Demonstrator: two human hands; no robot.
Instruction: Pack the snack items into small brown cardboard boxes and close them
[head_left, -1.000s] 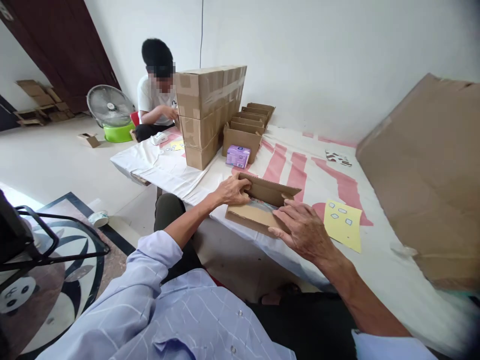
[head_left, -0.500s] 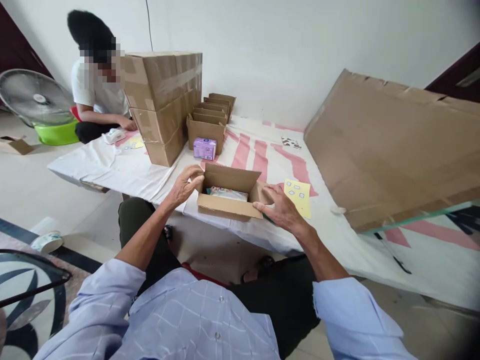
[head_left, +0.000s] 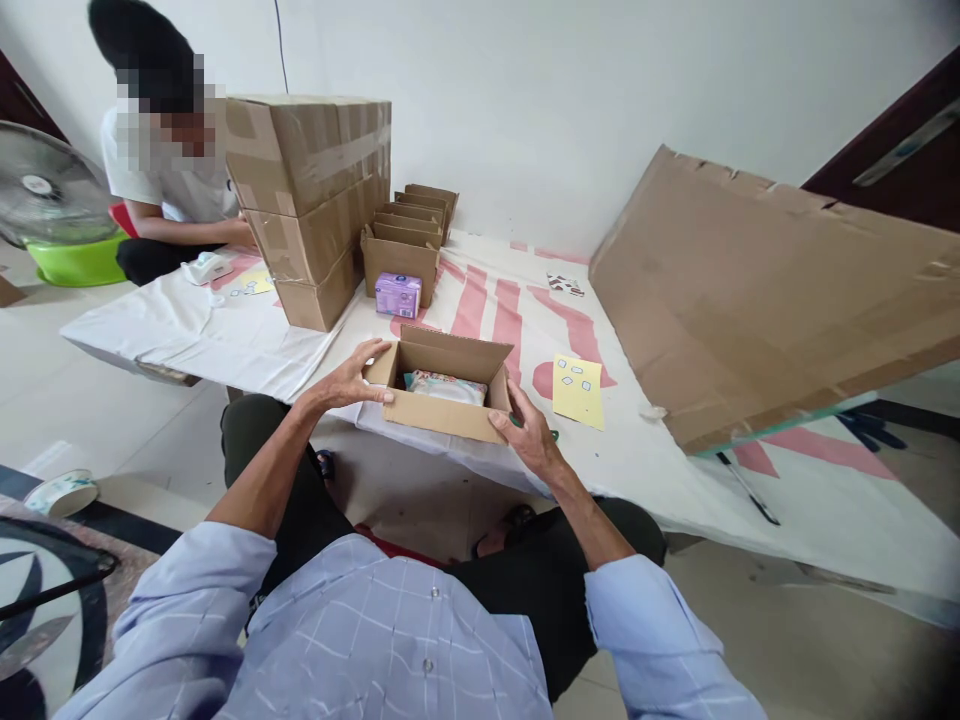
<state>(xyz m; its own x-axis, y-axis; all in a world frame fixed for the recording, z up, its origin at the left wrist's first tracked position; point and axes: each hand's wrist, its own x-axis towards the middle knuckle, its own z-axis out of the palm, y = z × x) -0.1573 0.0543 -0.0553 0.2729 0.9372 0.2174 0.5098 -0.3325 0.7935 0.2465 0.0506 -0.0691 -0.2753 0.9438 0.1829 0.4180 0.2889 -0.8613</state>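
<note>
An open cardboard box (head_left: pixel 439 415) stands at the near edge of the cloth-covered table, flaps up. Inside lies a soft packet with a floral print and white top (head_left: pixel 450 387), probably wipes. My left hand (head_left: pixel 352 382) holds the box's left end, thumb at the front corner and fingers behind the side flap. At the right end, my right hand (head_left: pixel 532 432) grips the box, its thumb against the front flap and fingers along the side. A small green thing (head_left: pixel 554 435) pokes out beside my right hand, mostly hidden.
A purple package (head_left: pixel 398 295) sits before a row of open cartons (head_left: pixel 405 255). Taped cartons (head_left: pixel 315 200) are stacked at left, near a seated person (head_left: pixel 165 190). A yellow sheet (head_left: pixel 577 392) lies right of my box. A large cardboard panel (head_left: pixel 765 290) leans at right.
The view has shifted, moving most things leftward. My left thumb has moved down to the front corner, and the left side flap now shows. My right hand has drawn in against the box's right end.
</note>
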